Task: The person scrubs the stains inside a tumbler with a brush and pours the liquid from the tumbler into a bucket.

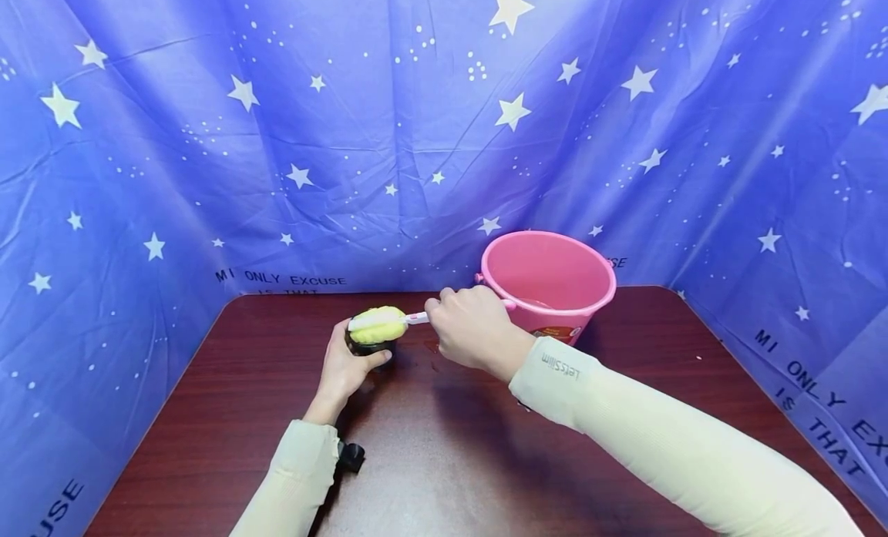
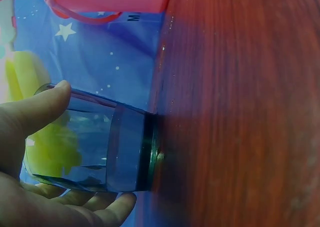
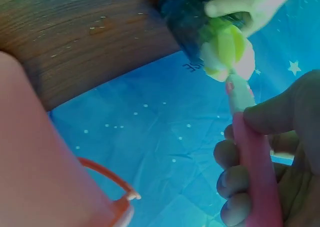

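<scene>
Fingers of right hand (image 1: 479, 329) are curled tight round pink-handled brush (image 3: 257, 177), thumb pressed along the handle. Sponge head (image 1: 378, 321), yellow and white, is seen at the mouth of see-through dark cup (image 2: 100, 147), partly inside, partly out. Cup is gripped by left hand (image 1: 344, 371), thumb on one side, fingers on the other; it is held about upright, whether base touches table (image 1: 430, 460) cannot be told. Pink bucket (image 1: 548, 267) is set on table near the far edge, just past right hand. Pale sleeves (image 1: 659, 421) are worn on both arms. Blue star-print curtain (image 1: 388, 98) is hung behind.
</scene>
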Demonstrator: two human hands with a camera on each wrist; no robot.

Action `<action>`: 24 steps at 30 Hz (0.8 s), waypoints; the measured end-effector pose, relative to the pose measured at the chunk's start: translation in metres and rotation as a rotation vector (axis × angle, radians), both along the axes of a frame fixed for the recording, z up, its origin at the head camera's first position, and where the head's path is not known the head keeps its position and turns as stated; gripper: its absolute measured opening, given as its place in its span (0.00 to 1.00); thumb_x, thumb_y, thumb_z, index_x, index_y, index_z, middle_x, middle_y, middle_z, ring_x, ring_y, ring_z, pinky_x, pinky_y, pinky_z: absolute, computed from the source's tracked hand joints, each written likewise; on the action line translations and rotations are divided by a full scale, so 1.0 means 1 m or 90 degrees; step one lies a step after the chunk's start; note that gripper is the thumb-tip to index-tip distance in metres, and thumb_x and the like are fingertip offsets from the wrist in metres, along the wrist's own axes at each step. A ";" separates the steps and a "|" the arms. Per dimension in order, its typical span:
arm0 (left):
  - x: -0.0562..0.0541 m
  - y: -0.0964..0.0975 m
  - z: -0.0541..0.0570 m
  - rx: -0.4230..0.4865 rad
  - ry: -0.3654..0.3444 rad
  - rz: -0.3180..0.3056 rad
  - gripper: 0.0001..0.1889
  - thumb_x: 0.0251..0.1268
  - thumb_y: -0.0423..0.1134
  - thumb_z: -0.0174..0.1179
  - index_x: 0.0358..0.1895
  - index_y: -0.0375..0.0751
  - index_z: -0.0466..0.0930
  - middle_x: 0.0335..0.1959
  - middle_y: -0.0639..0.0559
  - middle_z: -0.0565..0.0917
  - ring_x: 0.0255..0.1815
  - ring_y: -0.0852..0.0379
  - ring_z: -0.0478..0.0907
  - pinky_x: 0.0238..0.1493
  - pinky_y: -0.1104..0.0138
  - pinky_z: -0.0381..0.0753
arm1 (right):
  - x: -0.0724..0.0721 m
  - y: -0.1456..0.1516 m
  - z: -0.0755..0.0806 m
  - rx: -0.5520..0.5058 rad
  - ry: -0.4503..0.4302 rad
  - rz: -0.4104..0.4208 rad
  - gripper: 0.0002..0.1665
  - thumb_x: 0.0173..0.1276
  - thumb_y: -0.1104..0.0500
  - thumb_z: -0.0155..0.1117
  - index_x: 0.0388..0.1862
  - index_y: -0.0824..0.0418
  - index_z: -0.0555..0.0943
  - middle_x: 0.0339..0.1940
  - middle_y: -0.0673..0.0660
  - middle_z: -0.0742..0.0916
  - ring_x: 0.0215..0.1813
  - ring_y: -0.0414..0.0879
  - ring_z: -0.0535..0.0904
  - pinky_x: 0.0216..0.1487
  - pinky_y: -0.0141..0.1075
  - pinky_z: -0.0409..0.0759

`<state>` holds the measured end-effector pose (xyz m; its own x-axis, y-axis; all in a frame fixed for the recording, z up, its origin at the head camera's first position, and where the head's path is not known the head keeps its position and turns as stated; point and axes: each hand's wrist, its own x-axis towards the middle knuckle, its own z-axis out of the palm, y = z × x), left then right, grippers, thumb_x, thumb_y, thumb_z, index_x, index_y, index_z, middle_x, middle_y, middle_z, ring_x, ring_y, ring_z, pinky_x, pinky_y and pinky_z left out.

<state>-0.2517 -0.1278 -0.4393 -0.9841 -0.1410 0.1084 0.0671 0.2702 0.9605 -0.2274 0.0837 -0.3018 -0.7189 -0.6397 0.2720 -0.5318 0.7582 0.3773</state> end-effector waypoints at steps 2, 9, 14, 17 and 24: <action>0.000 0.000 0.000 -0.002 0.000 -0.001 0.46 0.41 0.30 0.75 0.67 0.35 0.59 0.61 0.39 0.70 0.60 0.45 0.68 0.61 0.54 0.67 | -0.001 -0.003 0.002 0.007 0.010 0.005 0.06 0.53 0.57 0.63 0.26 0.57 0.77 0.21 0.53 0.77 0.21 0.50 0.75 0.19 0.43 0.71; -0.001 -0.001 0.000 0.004 -0.003 0.001 0.45 0.41 0.29 0.75 0.66 0.35 0.60 0.61 0.39 0.70 0.60 0.45 0.68 0.61 0.53 0.67 | -0.006 -0.010 0.007 0.034 0.042 0.030 0.05 0.53 0.57 0.63 0.26 0.57 0.78 0.22 0.53 0.78 0.22 0.50 0.76 0.22 0.41 0.70; -0.001 -0.001 0.000 -0.001 0.001 0.001 0.45 0.40 0.29 0.75 0.65 0.34 0.60 0.61 0.38 0.70 0.60 0.45 0.68 0.61 0.53 0.67 | -0.012 -0.012 0.007 0.049 0.065 0.045 0.05 0.53 0.57 0.63 0.27 0.57 0.79 0.23 0.53 0.79 0.25 0.52 0.77 0.28 0.42 0.72; -0.001 -0.001 0.000 -0.006 0.002 0.006 0.44 0.40 0.29 0.75 0.65 0.35 0.61 0.60 0.39 0.71 0.59 0.46 0.68 0.61 0.53 0.66 | -0.015 -0.013 0.007 0.057 0.077 0.057 0.05 0.53 0.57 0.63 0.27 0.58 0.79 0.23 0.53 0.79 0.26 0.52 0.76 0.29 0.41 0.71; 0.000 -0.001 0.000 0.001 0.001 -0.002 0.45 0.38 0.29 0.76 0.65 0.35 0.61 0.59 0.39 0.71 0.59 0.46 0.69 0.61 0.54 0.66 | -0.021 -0.015 0.008 0.065 0.120 0.071 0.04 0.57 0.59 0.60 0.29 0.58 0.79 0.26 0.53 0.79 0.31 0.51 0.75 0.36 0.39 0.69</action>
